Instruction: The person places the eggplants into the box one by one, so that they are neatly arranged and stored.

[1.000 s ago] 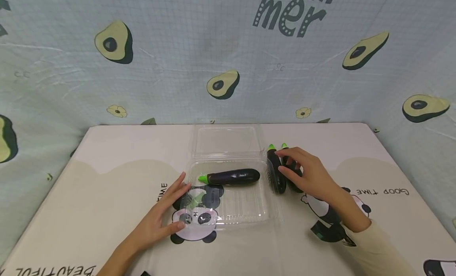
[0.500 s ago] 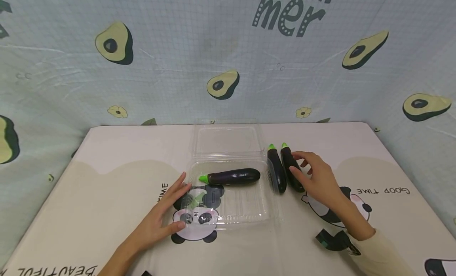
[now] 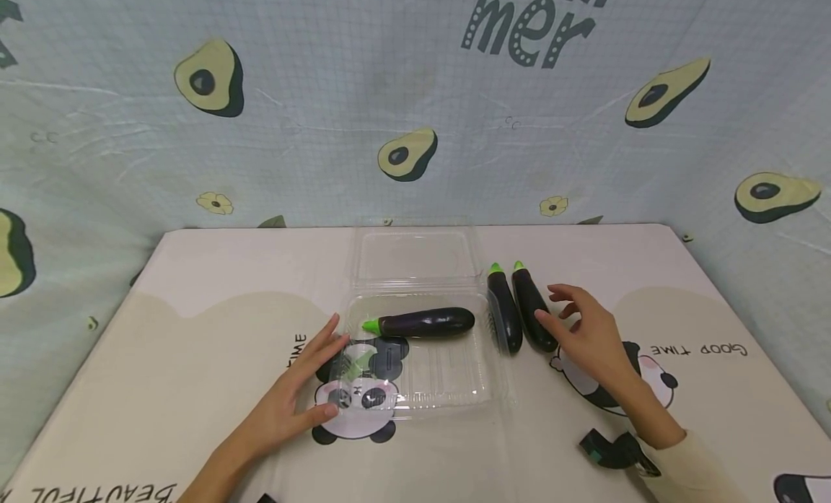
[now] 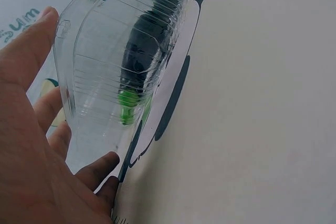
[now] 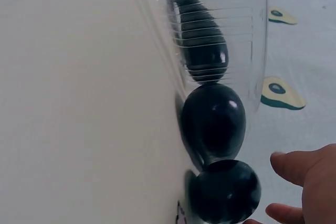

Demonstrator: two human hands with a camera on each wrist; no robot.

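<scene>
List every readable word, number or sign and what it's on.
"mer": avocado-print backdrop; word above it cut off.
"um": same backdrop, left wrist view, blurry.
"GOOD TIME": panda-print tablecloth, upside down.
"BEAUTIFUL": tablecloth, upside down, cut by frame edge.
"IME": tablecloth, sideways, partly hidden by left hand.
Too blurred: backdrop lettering, right wrist view.

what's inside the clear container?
One eggplant, lying crosswise, green end toward the person's left. Its underside and the strip of container floor directly beneath it are hidden. The panda print seen through the plastic is on the table covering below, not inside.
</scene>
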